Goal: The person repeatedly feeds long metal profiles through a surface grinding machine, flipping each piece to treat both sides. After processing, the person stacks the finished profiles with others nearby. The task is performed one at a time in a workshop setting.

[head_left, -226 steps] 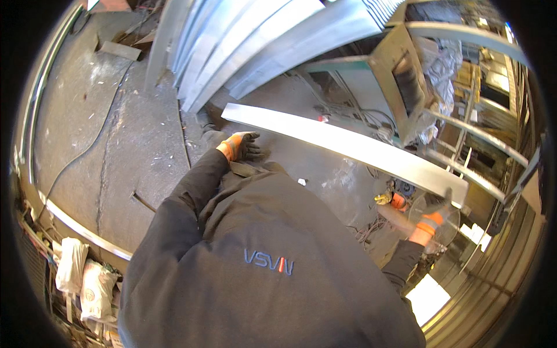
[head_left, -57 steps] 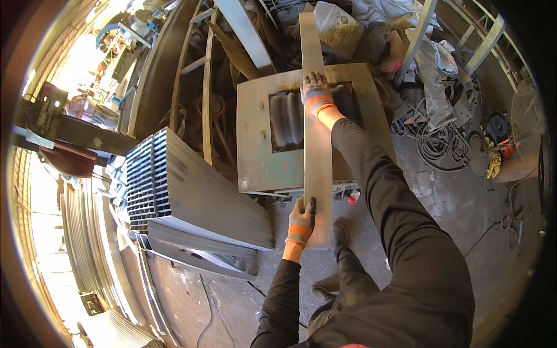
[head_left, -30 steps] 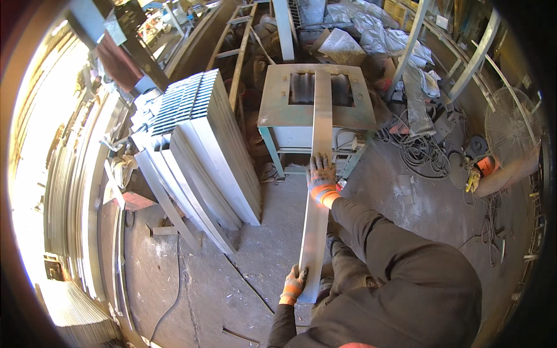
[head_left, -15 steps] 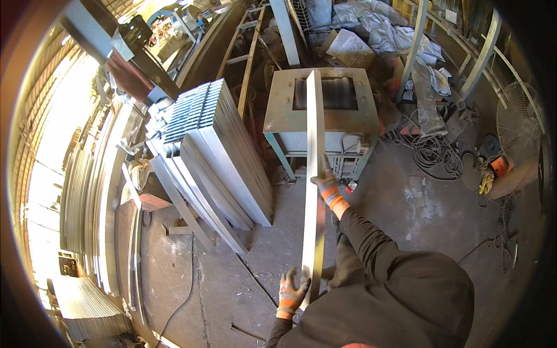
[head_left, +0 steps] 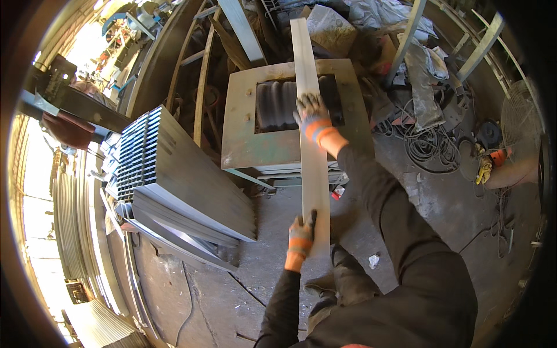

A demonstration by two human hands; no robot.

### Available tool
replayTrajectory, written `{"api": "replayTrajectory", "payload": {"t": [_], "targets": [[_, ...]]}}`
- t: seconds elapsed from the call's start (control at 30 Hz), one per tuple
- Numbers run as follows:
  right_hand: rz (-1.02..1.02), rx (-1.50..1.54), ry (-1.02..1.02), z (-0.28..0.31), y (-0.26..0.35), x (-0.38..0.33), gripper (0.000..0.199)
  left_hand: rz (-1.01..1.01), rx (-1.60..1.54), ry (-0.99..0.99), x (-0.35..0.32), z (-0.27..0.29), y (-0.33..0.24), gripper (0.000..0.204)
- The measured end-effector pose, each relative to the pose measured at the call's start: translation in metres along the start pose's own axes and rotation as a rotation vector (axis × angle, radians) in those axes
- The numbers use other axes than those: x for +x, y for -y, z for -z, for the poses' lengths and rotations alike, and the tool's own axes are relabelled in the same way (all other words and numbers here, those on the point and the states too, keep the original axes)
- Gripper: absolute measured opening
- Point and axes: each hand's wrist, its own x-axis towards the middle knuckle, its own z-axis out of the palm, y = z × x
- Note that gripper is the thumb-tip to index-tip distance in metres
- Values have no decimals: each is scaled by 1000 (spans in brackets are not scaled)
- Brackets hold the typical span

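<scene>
A long, pale metal channel (head_left: pixel 315 182) lies across a greenish metal machine (head_left: pixel 249 148) with a dark ribbed drum (head_left: pixel 277 104) showing in its square opening. Its far end juts past the machine, while its near end sticks out toward me in the air. My gloved left hand (head_left: pixel 301 238) is closed on the channel's left edge close to the near end. Farther up, my gloved right hand (head_left: pixel 315 120) rests palm down on the channel over the opening, fingers stretched out.
To the left stands a leaning stack of metal channels (head_left: pixel 191 174). Long sheets (head_left: pixel 75 214) lie farther left. On the right are coiled cables (head_left: pixel 432 148), a fan (head_left: pixel 521 119) and a yellow-handled tool (head_left: pixel 484 171). A steel post (head_left: pixel 243 32) rises behind the machine.
The channel has moved forward and come down over the machine's opening. My right hand has gone from its side to flat on top; my left hand has moved forward with it.
</scene>
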Motion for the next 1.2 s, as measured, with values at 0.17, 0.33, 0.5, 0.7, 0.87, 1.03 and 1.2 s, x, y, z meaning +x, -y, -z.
{"api": "replayTrajectory", "payload": {"t": [0.17,0.33,0.5,0.7,0.87,1.03,1.2], "targets": [[-50,-95,171,-18,-54,101,66,388,-498,-9,125,1,-39,70],[-24,-79,104,-21,-55,65,65,509,-585,76,92,-6,-47,73],[-15,27,-21,16,-18,-32,59,593,-652,111,-13,-12,-24,73],[-13,98,2,74,41,-186,59,550,-625,98,-186,-31,4,81],[7,101,-24,103,105,-326,61,570,-531,108,-341,-40,29,79],[17,152,-18,132,172,-445,65,601,-481,142,-483,-20,46,76],[26,223,-22,156,222,-523,68,669,-495,142,-573,0,65,69]]}}
